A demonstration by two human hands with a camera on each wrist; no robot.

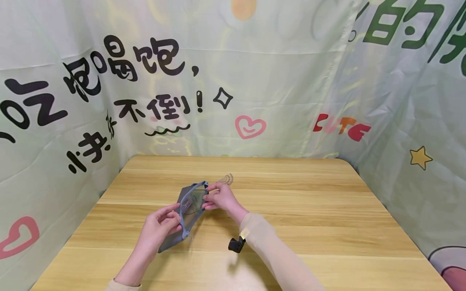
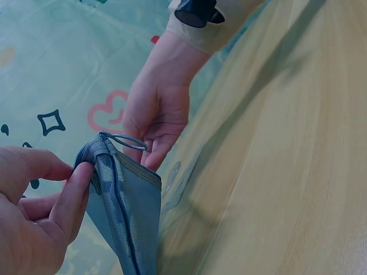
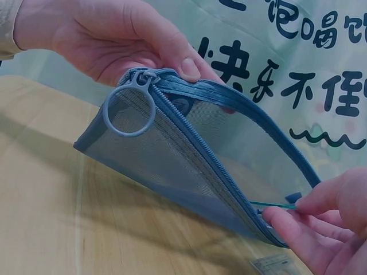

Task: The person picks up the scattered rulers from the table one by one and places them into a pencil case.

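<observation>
A blue-grey mesh zipper pouch stands tilted over the table, its zip undone and its mouth spread. My left hand pinches the near end of the mouth, by the ring-shaped zip pull. At the far end my right hand pinches a thin, clear plastic piece with a green edge, seen edge-on across the mouth. Through the mesh, faint outlines show inside; their kind is unclear. A clear protractor lies on the table just beyond my right hand.
The wooden table reaches to printed cloth walls at the back and sides. A small black camera hangs under my right wrist.
</observation>
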